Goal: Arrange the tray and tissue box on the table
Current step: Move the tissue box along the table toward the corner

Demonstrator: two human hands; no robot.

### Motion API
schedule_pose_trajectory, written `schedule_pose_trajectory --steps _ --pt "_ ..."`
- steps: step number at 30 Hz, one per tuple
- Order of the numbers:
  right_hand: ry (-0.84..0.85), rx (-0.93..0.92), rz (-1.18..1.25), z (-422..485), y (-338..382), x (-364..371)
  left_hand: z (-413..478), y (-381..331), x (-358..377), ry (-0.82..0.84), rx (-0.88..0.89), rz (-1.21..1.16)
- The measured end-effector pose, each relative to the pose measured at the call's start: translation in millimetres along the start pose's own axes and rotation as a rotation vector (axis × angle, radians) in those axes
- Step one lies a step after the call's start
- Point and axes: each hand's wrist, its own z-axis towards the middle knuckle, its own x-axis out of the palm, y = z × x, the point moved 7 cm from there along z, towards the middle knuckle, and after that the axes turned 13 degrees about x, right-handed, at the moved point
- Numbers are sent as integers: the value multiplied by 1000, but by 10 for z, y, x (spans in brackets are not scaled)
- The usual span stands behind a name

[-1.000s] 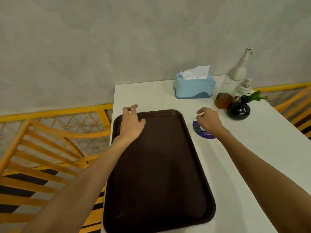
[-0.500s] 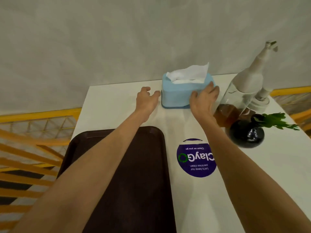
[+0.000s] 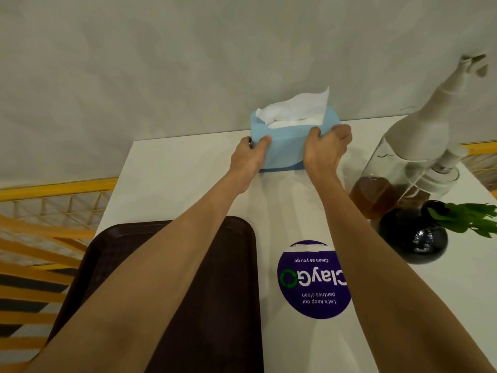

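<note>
Stretching across a white table (image 3: 166,173) set against a grey wall (image 3: 161,63), a person's two bare arms reach toward twelve o'clock. The dark brown tray (image 3: 220,292) lies flat at the table's seven o'clock, its far end passing under the left forearm. A round purple sticker (image 3: 309,281) sits on the tabletop just right of the tray. At two o'clock stand a clear pump bottle (image 3: 408,157) holding brown liquid and, nearer, a black vase (image 3: 414,235) with green leaves. The blue tissue box (image 3: 287,146) sits at the far edge by the wall, a white tissue (image 3: 295,109) rising from its top. The right hand (image 3: 324,152) grasps its right end, and the left hand (image 3: 248,157) grasps its left end.
</note>
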Motion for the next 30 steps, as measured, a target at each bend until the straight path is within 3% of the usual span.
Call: schedule_pose_trajectory --steps 8,20,26,30 --pt "92 -15 -102 -342 25 101 -172 165 -421 -56 -25 -18" --pt "431 -205 -110 -1462 332 892 -342 637 -1925 -112 -121 -69" --pt "473 -312 -192 -1868 538 1318 -206 764 -2521 -162 -124 -82" --pt "438 -285 -209 -1951 642 1544 -44 775 -2711 -144 -136 -90"
